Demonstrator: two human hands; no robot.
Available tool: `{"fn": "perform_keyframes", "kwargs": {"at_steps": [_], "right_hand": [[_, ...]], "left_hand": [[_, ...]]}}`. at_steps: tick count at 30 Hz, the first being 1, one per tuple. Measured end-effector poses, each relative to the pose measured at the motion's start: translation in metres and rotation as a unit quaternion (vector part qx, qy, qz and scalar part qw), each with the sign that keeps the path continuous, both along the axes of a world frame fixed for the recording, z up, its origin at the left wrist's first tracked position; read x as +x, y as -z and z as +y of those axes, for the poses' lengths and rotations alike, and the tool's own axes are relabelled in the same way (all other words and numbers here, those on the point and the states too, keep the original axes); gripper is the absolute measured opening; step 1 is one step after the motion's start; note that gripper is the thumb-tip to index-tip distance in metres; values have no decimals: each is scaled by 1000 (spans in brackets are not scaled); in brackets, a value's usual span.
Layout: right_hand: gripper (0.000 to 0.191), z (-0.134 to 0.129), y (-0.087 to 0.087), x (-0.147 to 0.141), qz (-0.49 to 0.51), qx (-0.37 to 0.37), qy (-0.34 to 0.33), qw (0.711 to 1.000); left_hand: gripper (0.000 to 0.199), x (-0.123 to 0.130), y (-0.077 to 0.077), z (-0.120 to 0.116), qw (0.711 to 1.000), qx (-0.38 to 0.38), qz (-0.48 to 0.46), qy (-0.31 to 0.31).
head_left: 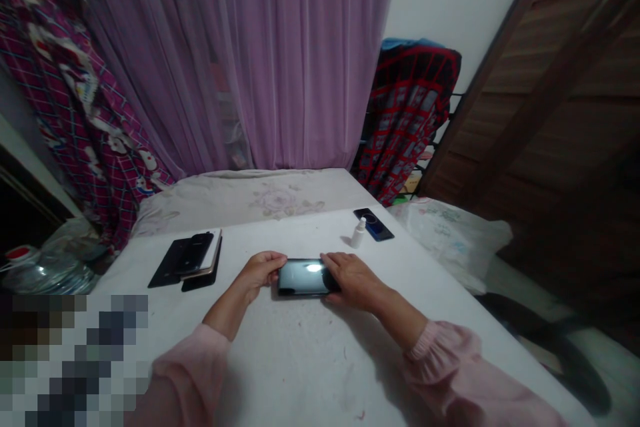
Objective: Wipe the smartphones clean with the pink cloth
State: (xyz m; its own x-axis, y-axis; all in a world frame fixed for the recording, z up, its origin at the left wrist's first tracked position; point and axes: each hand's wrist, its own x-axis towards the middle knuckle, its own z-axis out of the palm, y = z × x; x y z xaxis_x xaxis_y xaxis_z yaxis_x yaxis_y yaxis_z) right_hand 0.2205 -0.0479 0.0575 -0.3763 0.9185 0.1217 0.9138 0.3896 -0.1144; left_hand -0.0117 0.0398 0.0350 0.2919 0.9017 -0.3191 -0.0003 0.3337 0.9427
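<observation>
A dark, glossy smartphone (303, 279) lies sideways between my hands, just above or on the white table, its face reflecting a bright light. My left hand (259, 272) pinches its left end between thumb and fingers. At the other end, my right hand (356, 281) grips the phone, the fingers covering its right corner. A small white spray bottle (358, 236) stands upright beyond my right hand. Right behind the bottle lies a flat dark blue phone-like item (384, 232) with a ring mark on it.
To the left, a small black phone (197, 252) rests on a stack of flat dark and white items. The white table covering (295, 360) extends toward me. A large water bottle (40, 270) stands off the left edge; a whitish plastic bag (450, 240) sits off the right edge.
</observation>
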Motion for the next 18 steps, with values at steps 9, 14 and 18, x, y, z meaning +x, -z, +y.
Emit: {"fn": "perform_keyframes", "kwargs": {"at_steps": [9,14,18], "right_hand": [[81,-46,31,53,60,-34,120,990],[75,-78,43,89,51,-34,227,972],[73,-92,50,122,64,-1,310,949]], "left_hand": [[43,43,6,-6,997,-6,-6,82],[50,39,25,-8,998,7,26,61],[51,32,38,-9,997,41,26,66]]}}
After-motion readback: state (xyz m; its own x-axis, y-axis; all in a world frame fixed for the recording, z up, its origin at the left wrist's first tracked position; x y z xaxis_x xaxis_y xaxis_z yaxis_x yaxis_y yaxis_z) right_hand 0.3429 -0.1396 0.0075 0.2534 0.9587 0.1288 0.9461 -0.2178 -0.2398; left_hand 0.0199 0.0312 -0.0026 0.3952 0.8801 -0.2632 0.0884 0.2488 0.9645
